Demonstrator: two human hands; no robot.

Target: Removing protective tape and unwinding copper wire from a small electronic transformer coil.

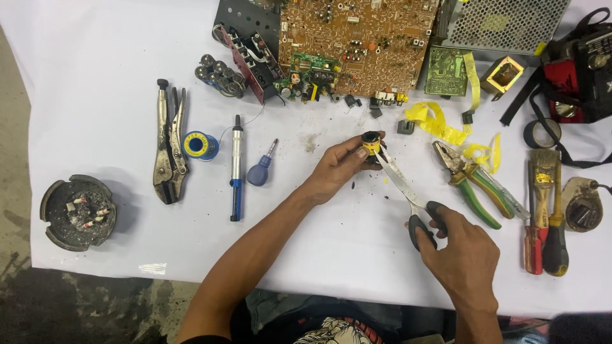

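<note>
1. The left hand [338, 167] is clamped around a small black coil wrapped in yellow tape [371, 146], thumb and fingers pinching it just above the white table [95, 114], near the table's middle.
2. The right hand [462, 251] grips a pair of scissors [408, 191] by the black handles, fingers through the loops; the blades are nearly closed and run up and to the left.
3. The tips of the blades are right against the coil's yellow wrap, touching it on its right side.
4. Just right of the scissors lie green-handled pliers [475, 181], flat on the table, jaws pointing up and left.
5. Strips of loose yellow tape [440, 124] curl on the table above the pliers, near a big brown circuit board [357, 44] at the far edge.
6. Black crumbs and bits dot the cloth around the coil.
7. Over on the left: locking pliers [169, 150], a spool of solder wire [201, 145], a blue-and-silver desoldering pump [236, 169] and a stubby blue-handled screwdriver [261, 169], all well apart from the hands.
8. Far left, a round dark ashtray [78, 212] sits near the table's edge.
9. Far right, a paintbrush [543, 172] and a red-handled screwdriver [534, 239] lie side by side, with a roll of black tape [542, 134] above them.
</note>
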